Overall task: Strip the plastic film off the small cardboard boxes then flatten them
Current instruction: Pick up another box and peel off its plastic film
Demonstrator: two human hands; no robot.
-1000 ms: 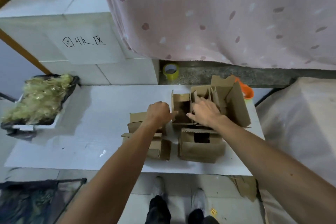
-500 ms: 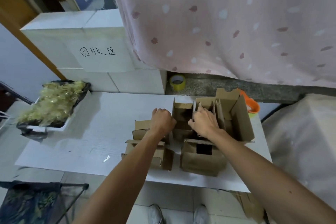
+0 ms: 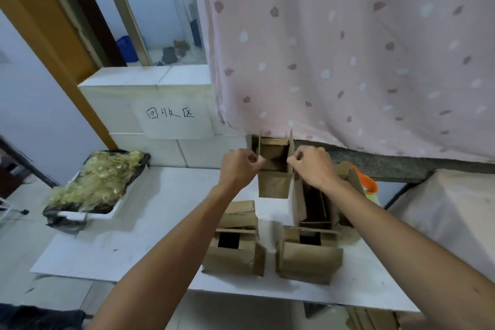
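Brown box (image 3: 274, 169) is up off the table (image 3: 134, 222) now. A second ago it stood among the others with both hands down on it. The left hand (image 3: 241, 166) pinches its left flap and the right hand (image 3: 313, 166) pinches its right flap, fingers curled tight, so it hangs between them in front of the curtain (image 3: 348, 48) hem. Its top is open and its walls look bare. Whether any film clings to it I cannot tell.

I judge that lifting it clear frees it for handling: either peeling or pulling the flaps apart to collapse it. It is not yet flat.

Four more boxes (image 3: 233, 252) are on the table under the forearms, all standing or half open, so most of the work remains. They crowd the space directly below, and laying the held one down flat will likely need the bare stretch to the left. Stripped film (image 3: 99, 177) fills a tray (image 3: 107, 213) at the table's left edge, well apart. An orange object (image 3: 368, 182) peeks out behind the right boxes.
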